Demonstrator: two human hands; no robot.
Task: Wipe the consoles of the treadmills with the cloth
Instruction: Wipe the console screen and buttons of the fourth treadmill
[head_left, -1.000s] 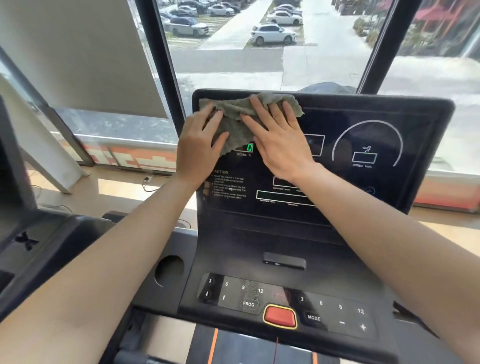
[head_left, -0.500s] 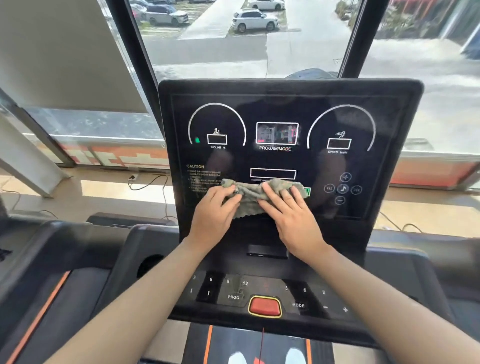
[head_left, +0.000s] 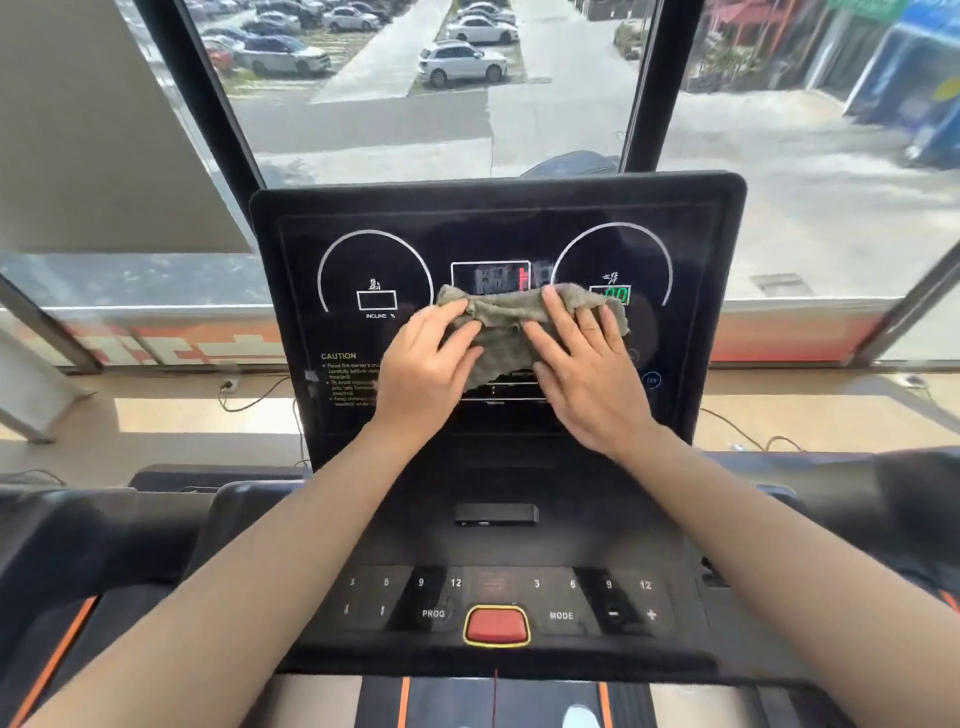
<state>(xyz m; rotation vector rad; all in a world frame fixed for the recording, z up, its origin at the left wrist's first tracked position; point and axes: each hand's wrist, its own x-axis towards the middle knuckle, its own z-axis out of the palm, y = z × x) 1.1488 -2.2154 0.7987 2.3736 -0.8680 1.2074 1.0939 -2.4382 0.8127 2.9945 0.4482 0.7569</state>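
The grey-green cloth (head_left: 501, 317) lies bunched against the middle of the treadmill console (head_left: 498, 218), just under its centre display and over part of the green speed readout. The left grip (head_left: 423, 364) presses the cloth's left end with fingers laid nearly straight and slightly spread. The right grip (head_left: 589, 376) presses the right end the same way, fingers splayed flat on the fabric. Neither seems to pinch the cloth, though the thumbs' hold is hard to judge. Both forearms reach over the lower keypad (head_left: 571, 597), where the red button (head_left: 496, 626) sits between PROG and MODE. Parked cars (head_left: 462, 62) show through the window behind.
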